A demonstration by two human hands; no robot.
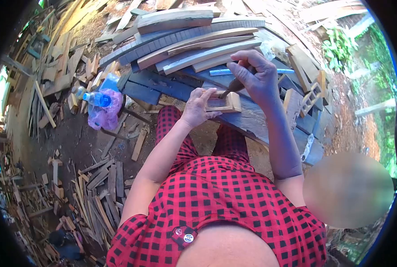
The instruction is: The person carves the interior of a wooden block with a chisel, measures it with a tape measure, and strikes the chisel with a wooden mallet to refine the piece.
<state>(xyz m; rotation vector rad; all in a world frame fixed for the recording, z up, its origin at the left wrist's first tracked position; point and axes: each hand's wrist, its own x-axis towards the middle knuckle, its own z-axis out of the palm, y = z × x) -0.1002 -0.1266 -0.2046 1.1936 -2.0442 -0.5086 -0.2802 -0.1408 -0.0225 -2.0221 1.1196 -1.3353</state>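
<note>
While the left hand (196, 109), fingers partly spread, clasps the wooden frame (236, 103) on the bench (254, 119) and the right hand (257, 74) closes around a tool (235, 86), firm bracing should best steady its tip.

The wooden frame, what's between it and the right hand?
In the head view, a dark tool, gripped by the right hand, points down at the wooden frame.
</note>
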